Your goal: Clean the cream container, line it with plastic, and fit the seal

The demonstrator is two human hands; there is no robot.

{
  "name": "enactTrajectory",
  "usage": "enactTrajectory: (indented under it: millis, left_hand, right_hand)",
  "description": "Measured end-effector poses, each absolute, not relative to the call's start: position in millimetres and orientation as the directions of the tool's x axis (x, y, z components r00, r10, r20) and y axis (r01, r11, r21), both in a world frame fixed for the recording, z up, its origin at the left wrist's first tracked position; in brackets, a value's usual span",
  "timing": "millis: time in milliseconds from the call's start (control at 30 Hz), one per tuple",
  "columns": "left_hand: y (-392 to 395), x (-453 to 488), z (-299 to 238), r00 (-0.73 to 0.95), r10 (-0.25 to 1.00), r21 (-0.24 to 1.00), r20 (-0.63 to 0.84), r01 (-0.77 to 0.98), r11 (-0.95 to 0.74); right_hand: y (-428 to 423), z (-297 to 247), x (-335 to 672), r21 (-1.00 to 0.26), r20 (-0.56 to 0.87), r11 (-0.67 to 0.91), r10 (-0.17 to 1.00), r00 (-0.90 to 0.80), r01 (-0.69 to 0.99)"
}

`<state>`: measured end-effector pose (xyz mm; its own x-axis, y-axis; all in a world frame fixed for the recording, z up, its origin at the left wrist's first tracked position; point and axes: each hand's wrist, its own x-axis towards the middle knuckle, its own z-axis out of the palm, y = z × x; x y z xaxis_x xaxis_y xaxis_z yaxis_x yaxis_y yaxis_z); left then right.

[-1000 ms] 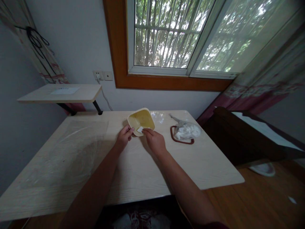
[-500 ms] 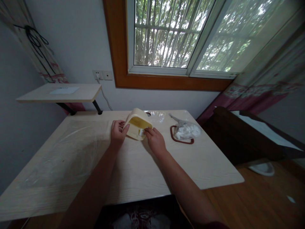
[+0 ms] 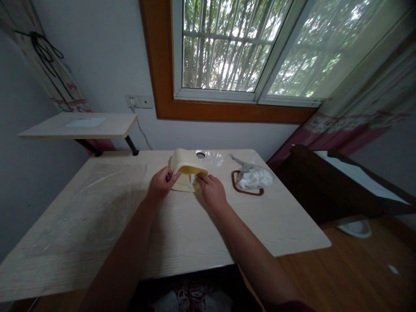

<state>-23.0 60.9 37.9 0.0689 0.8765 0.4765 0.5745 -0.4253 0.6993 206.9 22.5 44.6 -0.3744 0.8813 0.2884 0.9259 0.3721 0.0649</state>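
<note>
A cream-yellow plastic tray stands tipped up on the wooden-look table, its yellow inside barely showing. My left hand grips its left side. My right hand holds its right edge, with the fingertips beside a small white paper piece at the tray's inner side. Most of that paper is hidden. To the right lie a clear plastic bag with white contents and a dark red loop, partly under the bag.
A small round hole or ring marks the table behind the tray. A clear plastic sheet covers the table's left part. Above left is a wall shelf. A dark bed frame stands right, beyond the table edge, above a wooden floor.
The tray has tipped from lying with its inside facing up to standing on its edge. A round mark behind it has come into view. My hands stay on it.
</note>
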Motion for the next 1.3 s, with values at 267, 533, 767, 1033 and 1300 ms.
enactTrajectory:
  millis: [267, 533, 767, 1033, 1300]
  left_hand:
    - [64.1, -21.5, 36.6, 0.047, 0.891, 0.714, 0.451, 0.580, -0.392]
    - [63.5, -16.8, 30.7, -0.024, 0.910, 0.782, 0.414, 0.521, -0.342]
    - [63.4, -11.5, 27.3, -0.062, 0.916, 0.816, 0.396, 0.482, -0.320]
    - [62.5, -10.6, 28.0, -0.129, 0.911, 0.853, 0.392, 0.422, -0.307]
    - [57.5, -4.1, 30.9, -0.138, 0.914, 0.865, 0.382, 0.402, -0.301]
  right_hand:
    - [5.9, 49.6, 189.7, -0.055, 0.123, 0.305, 0.947, -0.297, 0.951]
    - [-3.9, 46.3, 166.1, -0.251, 0.116, 0.307, 0.951, -0.286, 0.918]
    - [-5.3, 43.6, 150.8, -0.348, 0.185, 0.446, 0.895, -0.406, 0.825]
    - [-1.1, 53.4, 166.3, -0.126, 0.106, 0.242, 0.968, -0.229, 0.962]
    - [-3.8, 47.3, 163.5, -0.273, 0.141, 0.299, 0.953, -0.269, 0.915]
